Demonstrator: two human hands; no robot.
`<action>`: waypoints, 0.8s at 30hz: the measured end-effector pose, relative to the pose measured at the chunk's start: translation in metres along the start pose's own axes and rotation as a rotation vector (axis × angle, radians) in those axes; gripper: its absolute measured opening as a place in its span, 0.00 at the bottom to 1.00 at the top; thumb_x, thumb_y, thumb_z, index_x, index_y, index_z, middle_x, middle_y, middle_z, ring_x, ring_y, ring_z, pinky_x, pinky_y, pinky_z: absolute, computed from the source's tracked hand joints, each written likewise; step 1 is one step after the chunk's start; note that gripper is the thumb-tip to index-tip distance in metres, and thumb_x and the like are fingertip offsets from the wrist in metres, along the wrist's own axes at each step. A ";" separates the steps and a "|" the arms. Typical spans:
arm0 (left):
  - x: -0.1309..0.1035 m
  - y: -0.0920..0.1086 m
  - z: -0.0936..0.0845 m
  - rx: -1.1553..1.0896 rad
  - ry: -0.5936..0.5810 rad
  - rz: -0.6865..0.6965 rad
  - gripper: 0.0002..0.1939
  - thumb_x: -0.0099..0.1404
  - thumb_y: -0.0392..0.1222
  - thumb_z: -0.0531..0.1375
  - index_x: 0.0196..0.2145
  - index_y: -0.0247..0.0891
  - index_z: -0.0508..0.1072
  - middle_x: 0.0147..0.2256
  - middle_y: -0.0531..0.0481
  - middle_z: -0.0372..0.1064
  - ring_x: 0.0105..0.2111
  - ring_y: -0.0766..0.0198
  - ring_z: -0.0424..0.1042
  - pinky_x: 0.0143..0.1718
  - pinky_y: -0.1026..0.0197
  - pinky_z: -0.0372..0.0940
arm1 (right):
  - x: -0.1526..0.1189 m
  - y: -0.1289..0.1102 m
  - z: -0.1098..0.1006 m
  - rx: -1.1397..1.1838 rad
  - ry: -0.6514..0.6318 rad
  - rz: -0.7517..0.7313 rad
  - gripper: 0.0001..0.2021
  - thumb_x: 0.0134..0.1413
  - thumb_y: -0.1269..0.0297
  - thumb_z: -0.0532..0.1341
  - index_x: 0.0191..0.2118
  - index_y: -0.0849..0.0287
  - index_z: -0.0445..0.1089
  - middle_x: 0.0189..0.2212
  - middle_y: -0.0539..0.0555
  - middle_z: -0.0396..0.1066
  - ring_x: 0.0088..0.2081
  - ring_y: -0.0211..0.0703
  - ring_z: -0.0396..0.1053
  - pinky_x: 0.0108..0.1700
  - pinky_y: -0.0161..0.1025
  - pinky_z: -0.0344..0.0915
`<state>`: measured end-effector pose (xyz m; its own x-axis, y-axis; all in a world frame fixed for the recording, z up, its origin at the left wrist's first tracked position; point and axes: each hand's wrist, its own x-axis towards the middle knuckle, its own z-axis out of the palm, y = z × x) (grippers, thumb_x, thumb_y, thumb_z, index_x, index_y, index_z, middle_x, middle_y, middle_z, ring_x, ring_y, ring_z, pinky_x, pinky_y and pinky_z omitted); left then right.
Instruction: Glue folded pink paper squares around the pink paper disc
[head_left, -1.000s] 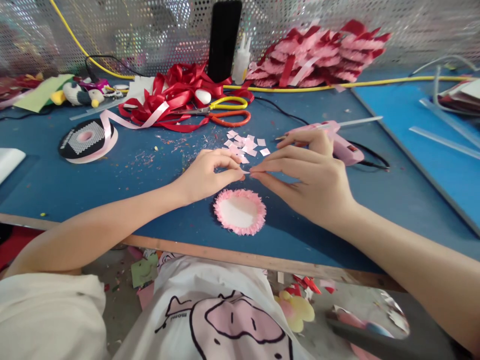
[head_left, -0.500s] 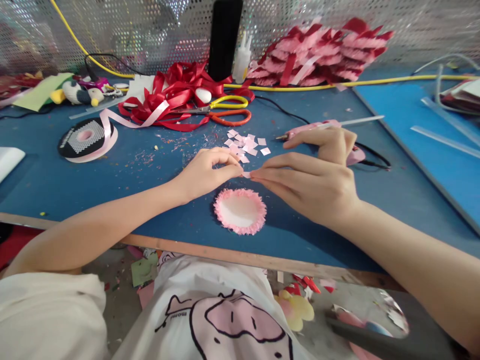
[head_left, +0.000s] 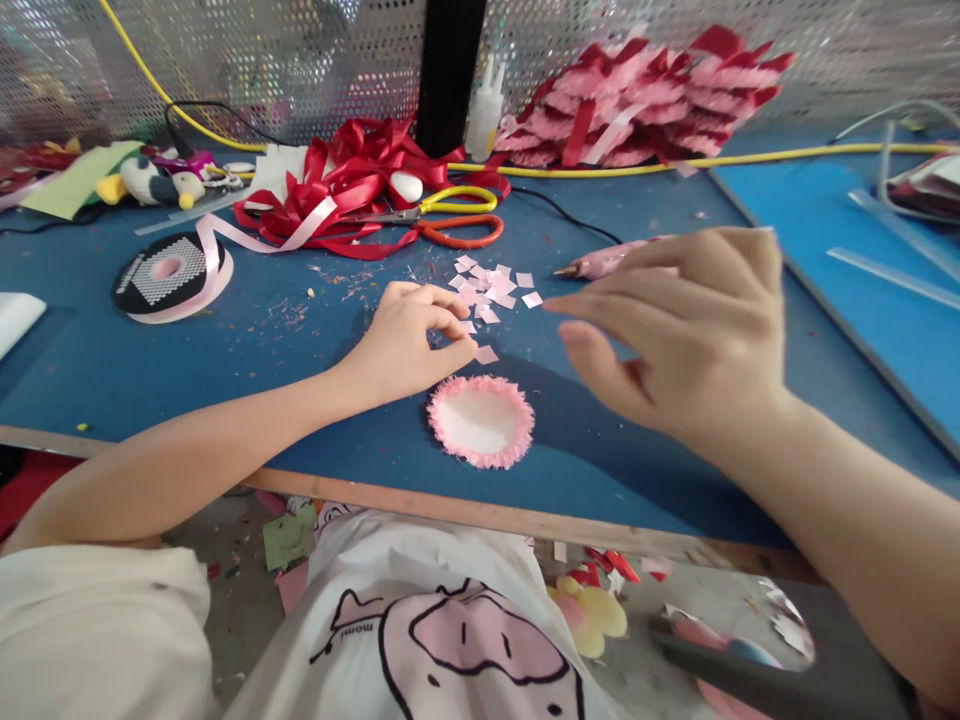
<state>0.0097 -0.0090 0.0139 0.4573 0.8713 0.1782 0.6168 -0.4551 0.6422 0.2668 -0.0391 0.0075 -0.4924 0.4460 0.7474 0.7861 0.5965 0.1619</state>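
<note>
My left hand point(head_left: 416, 335) pinches a small pink ribbon square point(head_left: 487, 355) at one corner between thumb and fingertip, just above the table. Right below it lies a round white disc with a fluffy pink fringe point(head_left: 511, 443). Over the table to the right, my right hand point(head_left: 686, 335) is raised and slightly blurred, thumb apart from the fingers, with nothing seen in it. Behind that hand is a pink glue gun point(head_left: 611, 260), its body mostly hidden. Several loose pink ribbon squares point(head_left: 499, 285) lie in a pile beyond my left fingertips.
Scissors point(head_left: 459, 230) with yellow and orange handles rest by a heap of red ribbon point(head_left: 352, 170). A ribbon spool point(head_left: 172, 280) lies at left. At the back are a phone point(head_left: 448, 80), a small bottle point(head_left: 485, 115) and stacked pink fringed pieces point(head_left: 645, 100).
My right hand has let go of the ribbon square and moved up and right, its thumb and fingers parting. My left hand keeps the square, having shifted slightly left.
</note>
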 end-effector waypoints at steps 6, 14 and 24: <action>0.000 -0.004 0.002 0.088 -0.005 -0.006 0.08 0.66 0.34 0.67 0.29 0.39 0.82 0.56 0.49 0.82 0.60 0.48 0.67 0.71 0.37 0.58 | -0.023 0.035 0.011 -0.505 -0.444 0.621 0.34 0.71 0.37 0.49 0.42 0.65 0.78 0.40 0.75 0.78 0.46 0.73 0.76 0.43 0.67 0.68; 0.000 -0.005 0.002 0.119 0.001 0.009 0.06 0.65 0.34 0.68 0.29 0.40 0.84 0.56 0.49 0.82 0.60 0.46 0.67 0.69 0.37 0.60 | -0.028 0.077 0.017 -0.465 -0.827 0.558 0.22 0.71 0.54 0.53 0.39 0.68 0.77 0.37 0.75 0.78 0.41 0.61 0.77 0.41 0.51 0.66; 0.001 -0.009 0.001 0.129 0.028 0.028 0.04 0.62 0.36 0.71 0.29 0.41 0.85 0.54 0.49 0.83 0.59 0.45 0.69 0.69 0.36 0.60 | -0.002 0.040 0.009 -0.075 -0.507 0.562 0.23 0.64 0.41 0.62 0.50 0.55 0.61 0.37 0.59 0.73 0.37 0.55 0.72 0.36 0.46 0.62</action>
<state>0.0059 -0.0040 0.0075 0.4589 0.8617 0.2166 0.6821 -0.4979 0.5356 0.2961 -0.0100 0.0062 -0.1072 0.9323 0.3454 0.9838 0.1497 -0.0986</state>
